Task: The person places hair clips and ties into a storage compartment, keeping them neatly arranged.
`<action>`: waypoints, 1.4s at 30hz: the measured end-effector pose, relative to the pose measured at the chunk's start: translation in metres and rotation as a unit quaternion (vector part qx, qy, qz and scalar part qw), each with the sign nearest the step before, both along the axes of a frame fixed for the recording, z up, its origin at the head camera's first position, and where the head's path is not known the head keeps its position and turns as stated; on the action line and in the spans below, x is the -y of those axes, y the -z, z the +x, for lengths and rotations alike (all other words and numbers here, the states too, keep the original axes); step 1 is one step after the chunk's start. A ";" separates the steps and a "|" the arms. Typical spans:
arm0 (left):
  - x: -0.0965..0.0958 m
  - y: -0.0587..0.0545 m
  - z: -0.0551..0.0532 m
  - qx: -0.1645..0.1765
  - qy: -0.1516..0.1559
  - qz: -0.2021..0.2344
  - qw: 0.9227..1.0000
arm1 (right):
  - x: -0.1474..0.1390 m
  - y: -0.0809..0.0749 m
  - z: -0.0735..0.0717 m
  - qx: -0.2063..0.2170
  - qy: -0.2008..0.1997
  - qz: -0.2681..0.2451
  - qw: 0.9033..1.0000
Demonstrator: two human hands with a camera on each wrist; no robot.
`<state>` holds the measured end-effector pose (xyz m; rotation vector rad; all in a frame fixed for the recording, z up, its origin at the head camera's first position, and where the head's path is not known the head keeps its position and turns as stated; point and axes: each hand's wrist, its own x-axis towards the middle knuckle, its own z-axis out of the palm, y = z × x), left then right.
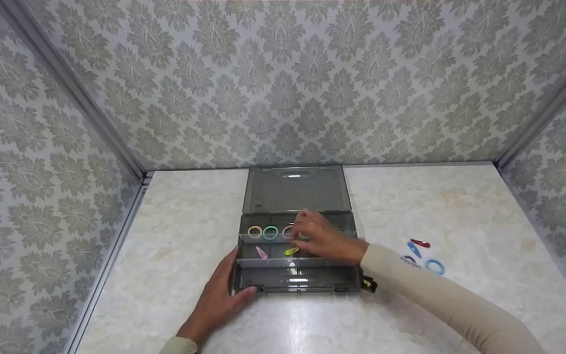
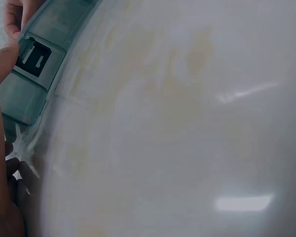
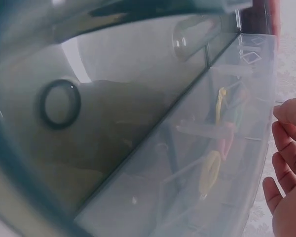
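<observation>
A dark translucent organizer box (image 1: 298, 289) lies on the table with its lid (image 1: 297, 191) folded back. My left hand (image 1: 219, 290) holds its front left corner, thumb on the front edge and fingers along the side. My right hand (image 1: 320, 238) hovers over the back and middle compartments, fingers bent, fingertips close to the clear divider (image 1: 263, 238); I cannot tell whether they pinch something. Hair ties stand in the back row: orange (image 1: 255, 231), green (image 1: 270, 232) and pink (image 1: 287, 231), the last partly hidden. A pink snap clip (image 1: 261, 252) and a yellow snap clip (image 1: 292, 251) sit in the middle row.
Right of the box lie a red snap clip (image 1: 420, 243), a blue snap clip (image 1: 414, 249), a purple hair tie (image 1: 408, 258) partly covered by the sleeve, and a blue hair tie (image 1: 435, 266). A small black item (image 1: 369, 284) shows by the box's front right corner. Patterned walls (image 1: 288, 98) enclose the table.
</observation>
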<state>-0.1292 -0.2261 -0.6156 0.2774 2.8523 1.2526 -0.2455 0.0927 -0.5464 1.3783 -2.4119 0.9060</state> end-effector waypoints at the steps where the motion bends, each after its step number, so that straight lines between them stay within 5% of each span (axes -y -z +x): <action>1: 0.000 0.000 0.000 -0.001 0.001 0.000 1.000 | -0.001 0.000 0.000 0.001 0.000 -0.002 1.000; 8: 0.000 0.002 0.000 -0.007 0.004 0.003 1.000 | -0.014 0.001 -0.004 0.005 -0.001 -0.033 0.999; 18: 0.001 0.002 0.000 -0.005 0.001 0.000 1.000 | -0.047 0.000 -0.004 0.086 0.044 -0.024 0.995; 31: 0.001 0.002 0.000 -0.016 0.005 -0.003 1.000 | -0.088 0.009 -0.004 0.134 0.084 -0.040 0.987; 42: 0.001 0.002 0.000 -0.022 0.010 -0.006 1.000 | -0.115 0.016 0.000 0.123 0.104 -0.081 0.984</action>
